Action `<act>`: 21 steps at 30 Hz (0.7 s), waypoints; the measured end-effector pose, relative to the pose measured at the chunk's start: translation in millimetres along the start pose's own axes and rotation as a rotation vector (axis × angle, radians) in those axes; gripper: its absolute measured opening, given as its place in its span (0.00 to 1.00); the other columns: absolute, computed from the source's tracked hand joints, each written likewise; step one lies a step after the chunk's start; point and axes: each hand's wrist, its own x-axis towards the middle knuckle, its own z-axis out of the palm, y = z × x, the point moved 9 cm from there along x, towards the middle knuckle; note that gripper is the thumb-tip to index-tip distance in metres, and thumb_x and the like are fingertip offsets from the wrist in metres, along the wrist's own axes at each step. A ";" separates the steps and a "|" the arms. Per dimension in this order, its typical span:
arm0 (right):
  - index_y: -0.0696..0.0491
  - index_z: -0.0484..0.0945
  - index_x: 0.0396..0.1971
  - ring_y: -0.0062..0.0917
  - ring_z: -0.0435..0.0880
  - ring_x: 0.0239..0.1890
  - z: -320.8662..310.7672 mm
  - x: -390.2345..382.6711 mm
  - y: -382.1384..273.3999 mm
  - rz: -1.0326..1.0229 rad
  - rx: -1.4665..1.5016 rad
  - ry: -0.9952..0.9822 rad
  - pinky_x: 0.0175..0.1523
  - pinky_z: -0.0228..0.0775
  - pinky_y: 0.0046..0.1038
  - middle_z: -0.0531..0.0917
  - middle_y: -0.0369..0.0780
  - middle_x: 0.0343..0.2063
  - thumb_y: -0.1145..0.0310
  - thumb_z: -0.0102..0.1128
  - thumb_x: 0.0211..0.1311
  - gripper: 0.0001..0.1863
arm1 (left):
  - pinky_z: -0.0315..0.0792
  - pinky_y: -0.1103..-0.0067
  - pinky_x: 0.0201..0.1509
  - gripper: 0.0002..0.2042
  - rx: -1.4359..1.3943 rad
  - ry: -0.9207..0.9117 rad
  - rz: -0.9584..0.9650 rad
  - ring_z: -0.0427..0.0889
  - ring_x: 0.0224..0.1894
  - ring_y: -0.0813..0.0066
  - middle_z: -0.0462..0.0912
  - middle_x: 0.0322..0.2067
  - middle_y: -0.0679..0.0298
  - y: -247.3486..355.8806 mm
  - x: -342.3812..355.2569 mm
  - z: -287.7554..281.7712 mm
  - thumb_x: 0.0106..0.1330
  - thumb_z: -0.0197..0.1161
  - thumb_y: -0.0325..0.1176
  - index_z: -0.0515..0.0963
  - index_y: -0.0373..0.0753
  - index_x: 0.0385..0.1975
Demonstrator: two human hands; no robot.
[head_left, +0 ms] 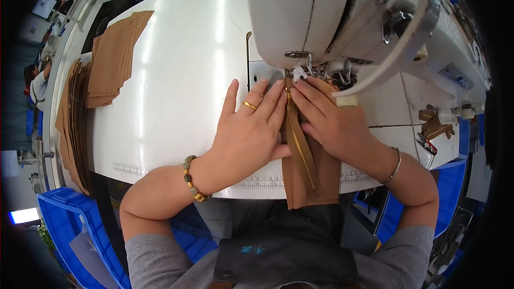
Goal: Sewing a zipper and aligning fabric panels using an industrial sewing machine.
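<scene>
I see from my remote seat that the brass-toothed zipper [303,152] lies on the brown fabric [328,174], its long axis running from the sewing machine [286,16] toward the wearer's lap, near end drifting right. The left hand [246,136] rests flat at the zipper's left, fingers spread wide; the right hand [341,128] lies just beside its right edge (neither seems clearly nearer), though whether its thumb and fingers pinch anything I can't tell
</scene>
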 end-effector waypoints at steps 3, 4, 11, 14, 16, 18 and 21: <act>0.61 0.80 0.59 0.40 0.82 0.55 2.1 -0.7 0.2 0.011 -0.018 -0.021 0.68 0.69 0.43 0.80 0.47 0.63 0.60 0.75 0.54 0.34 | 0.57 0.49 0.77 0.46 -0.005 -0.012 0.007 0.72 0.68 0.57 0.79 0.59 0.61 -0.5 0.7 0.4 0.43 0.77 0.57 0.78 0.34 0.63; 0.61 0.80 0.59 0.40 0.82 0.55 1.2 -1.2 -0.5 0.008 -0.009 -0.012 0.68 0.69 0.43 0.80 0.47 0.63 0.60 0.75 0.54 0.34 | 0.57 0.49 0.76 0.46 -0.012 -0.019 0.011 0.72 0.68 0.56 0.79 0.59 0.61 -0.4 0.9 0.6 0.43 0.77 0.57 0.77 0.34 0.63; 0.62 0.78 0.61 0.42 0.82 0.52 0.2 -5.4 0.2 0.012 -0.056 -0.040 0.68 0.69 0.44 0.80 0.47 0.63 0.60 0.74 0.56 0.34 | 0.58 0.49 0.76 0.47 -0.031 -0.015 0.051 0.71 0.68 0.55 0.78 0.60 0.60 0.9 5.1 0.0 0.44 0.76 0.59 0.75 0.34 0.64; 0.61 0.78 0.62 0.42 0.81 0.52 -0.1 -5.1 2.8 0.017 -0.068 -0.036 0.68 0.68 0.45 0.82 0.46 0.62 0.60 0.74 0.56 0.35 | 0.60 0.48 0.75 0.46 -0.021 0.001 0.059 0.71 0.68 0.54 0.78 0.58 0.59 0.2 7.7 0.0 0.44 0.75 0.60 0.76 0.35 0.63; 0.61 0.78 0.62 0.41 0.81 0.51 -0.1 -4.1 5.0 0.025 -0.061 -0.035 0.68 0.68 0.45 0.82 0.46 0.61 0.59 0.74 0.56 0.35 | 0.61 0.48 0.74 0.46 -0.037 0.009 0.034 0.71 0.67 0.53 0.77 0.57 0.59 -2.8 9.8 0.0 0.44 0.76 0.60 0.76 0.37 0.63; 0.60 0.78 0.62 0.40 0.81 0.49 -0.5 -2.9 6.6 0.030 -0.108 -0.033 0.67 0.69 0.44 0.85 0.45 0.55 0.59 0.74 0.55 0.35 | 0.61 0.48 0.73 0.45 -0.050 0.020 0.023 0.71 0.67 0.52 0.76 0.57 0.58 -4.5 12.4 -0.4 0.44 0.77 0.59 0.77 0.38 0.63; 0.60 0.79 0.61 0.38 0.81 0.47 -2.1 -1.5 7.1 0.026 -0.129 -0.025 0.67 0.70 0.43 0.87 0.42 0.49 0.60 0.75 0.54 0.35 | 0.62 0.49 0.73 0.44 -0.071 0.049 0.012 0.71 0.65 0.51 0.75 0.57 0.58 -6.0 14.4 -2.7 0.43 0.78 0.57 0.77 0.38 0.62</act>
